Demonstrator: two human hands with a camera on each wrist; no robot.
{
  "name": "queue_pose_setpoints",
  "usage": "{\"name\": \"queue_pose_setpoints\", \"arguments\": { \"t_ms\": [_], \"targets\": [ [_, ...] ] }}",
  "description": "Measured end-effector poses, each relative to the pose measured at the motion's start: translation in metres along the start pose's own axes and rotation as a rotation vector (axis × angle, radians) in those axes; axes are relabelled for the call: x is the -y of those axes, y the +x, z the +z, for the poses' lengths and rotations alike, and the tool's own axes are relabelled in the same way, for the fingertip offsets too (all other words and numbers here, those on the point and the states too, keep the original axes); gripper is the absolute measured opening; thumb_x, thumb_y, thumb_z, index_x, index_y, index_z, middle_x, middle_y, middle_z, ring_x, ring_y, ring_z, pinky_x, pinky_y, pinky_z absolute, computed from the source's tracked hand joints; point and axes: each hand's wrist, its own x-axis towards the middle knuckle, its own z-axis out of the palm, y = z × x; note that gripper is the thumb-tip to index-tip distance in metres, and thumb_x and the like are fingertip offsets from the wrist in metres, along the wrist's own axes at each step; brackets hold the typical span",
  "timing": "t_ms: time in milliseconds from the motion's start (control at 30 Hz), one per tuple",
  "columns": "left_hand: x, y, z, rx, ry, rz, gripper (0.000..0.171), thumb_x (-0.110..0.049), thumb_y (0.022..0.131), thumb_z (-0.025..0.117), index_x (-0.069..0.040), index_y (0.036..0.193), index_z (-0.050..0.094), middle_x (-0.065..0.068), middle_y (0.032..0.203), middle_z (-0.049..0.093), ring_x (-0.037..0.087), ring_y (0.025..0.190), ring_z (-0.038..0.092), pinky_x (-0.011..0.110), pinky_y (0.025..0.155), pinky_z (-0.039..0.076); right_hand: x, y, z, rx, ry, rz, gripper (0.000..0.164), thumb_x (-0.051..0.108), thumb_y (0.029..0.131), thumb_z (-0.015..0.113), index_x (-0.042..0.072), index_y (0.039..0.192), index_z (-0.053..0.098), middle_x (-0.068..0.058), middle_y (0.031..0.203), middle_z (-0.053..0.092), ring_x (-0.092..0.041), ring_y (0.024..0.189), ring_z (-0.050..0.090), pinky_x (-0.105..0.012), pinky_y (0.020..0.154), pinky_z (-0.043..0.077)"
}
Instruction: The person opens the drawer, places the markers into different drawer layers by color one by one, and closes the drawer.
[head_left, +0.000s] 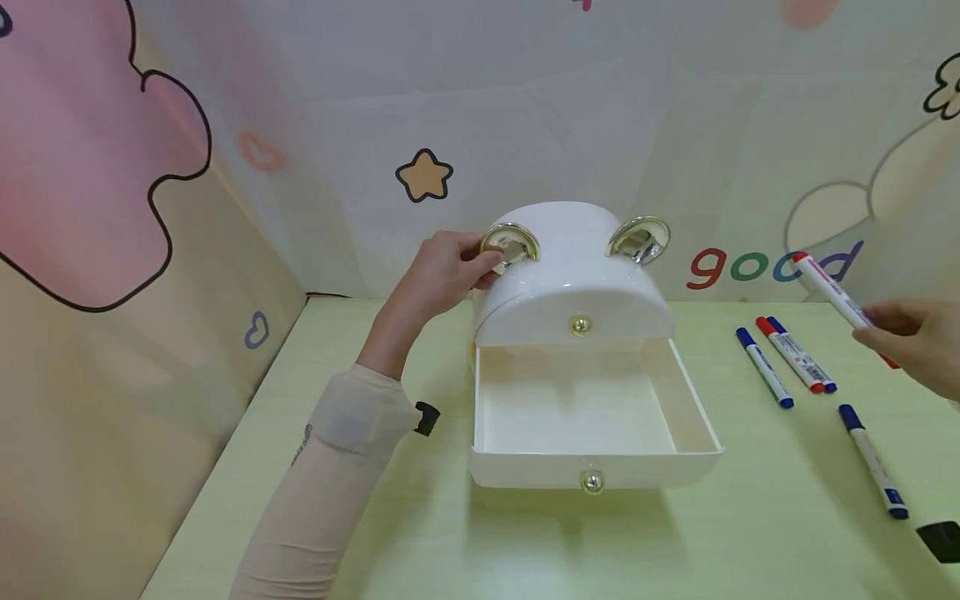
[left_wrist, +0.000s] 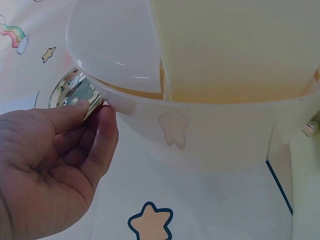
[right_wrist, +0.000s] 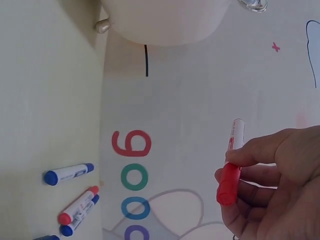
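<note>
A white box [head_left: 573,275] with two gold ears stands against the back wall, its front drawer [head_left: 596,469] pulled out and bare inside. My left hand [head_left: 450,267] pinches the box's left gold ear [head_left: 517,237] between thumb and fingers, also seen in the left wrist view. Off to the right, my right hand [head_left: 918,342] holds a red marker [head_left: 831,290] in the air, tilted; in the right wrist view thumb and fingers grip it near one red end [right_wrist: 229,187]. Below that hand, a red marker [head_left: 793,357] lies against a blue one on the table.
On the green table [head_left: 420,533], a blue marker [head_left: 763,367] lies left of the pair and another blue marker [head_left: 873,462] lies closer to the front. A printed cloth wall [head_left: 360,192] rises behind the box. A black strap piece [head_left: 941,542] shows at the right edge.
</note>
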Motion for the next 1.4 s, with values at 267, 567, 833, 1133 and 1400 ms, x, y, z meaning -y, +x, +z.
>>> {"name": "queue_pose_setpoints", "arguments": {
  "t_ms": [267, 567, 833, 1133, 1400],
  "targets": [
    [-0.001, 0.0, 0.0, -0.009, 0.019, -0.002, 0.021, -0.02, 0.106, 0.062, -0.005, 0.114, 0.074, 0.01, 0.096, 0.074, 0.019, 0.089, 0.071, 0.028, 0.079, 0.056, 0.038, -0.008, -0.005, -0.039, -0.016, -0.117, 0.025, -0.018, 0.096, 0.059, -0.028, 0.117, 0.051, -0.028, 0.081, 0.061, -0.005, 0.057, 0.043, -0.018, 0.048, 0.042],
    [-0.001, -0.002, 0.001, 0.001, 0.012, -0.01, 0.021, -0.019, 0.106, 0.063, -0.004, 0.114, 0.074, 0.01, 0.097, 0.074, 0.019, 0.089, 0.071, 0.031, 0.081, 0.057, 0.08, -0.023, -0.005, -0.036, -0.069, -0.189, 0.025, -0.014, 0.092, 0.069, -0.019, 0.115, 0.062, -0.019, 0.083, 0.065, -0.003, 0.061, 0.046, -0.016, 0.051, 0.044],
    [-0.002, -0.001, 0.001, -0.007, -0.001, -0.011, 0.021, -0.02, 0.105, 0.063, -0.005, 0.116, 0.074, 0.01, 0.098, 0.075, 0.019, 0.091, 0.072, 0.029, 0.082, 0.057, 0.116, -0.036, -0.001, -0.053, -0.164, -0.328, 0.025, -0.012, 0.082, 0.079, -0.01, 0.106, 0.072, -0.005, 0.08, 0.066, -0.001, 0.065, 0.05, -0.014, 0.051, 0.044],
    [-0.004, -0.002, 0.001, -0.003, 0.004, -0.029, 0.023, -0.02, 0.105, 0.063, -0.004, 0.118, 0.073, 0.01, 0.101, 0.074, 0.019, 0.092, 0.072, 0.03, 0.084, 0.058, 0.146, -0.047, 0.0, -0.044, -0.236, -0.461, 0.033, -0.001, 0.076, 0.088, 0.003, 0.107, 0.077, 0.007, 0.079, 0.066, -0.002, 0.065, 0.053, -0.021, 0.046, 0.045],
    [-0.005, -0.002, 0.0, -0.002, 0.014, -0.035, 0.022, -0.021, 0.106, 0.062, -0.005, 0.117, 0.073, 0.01, 0.099, 0.074, 0.019, 0.091, 0.071, 0.028, 0.081, 0.056, 0.166, -0.05, 0.006, -0.025, -0.201, -0.576, 0.033, -0.001, 0.076, 0.088, 0.011, 0.106, 0.079, 0.015, 0.083, 0.066, 0.0, 0.071, 0.053, -0.018, 0.053, 0.044]
  ]
}}
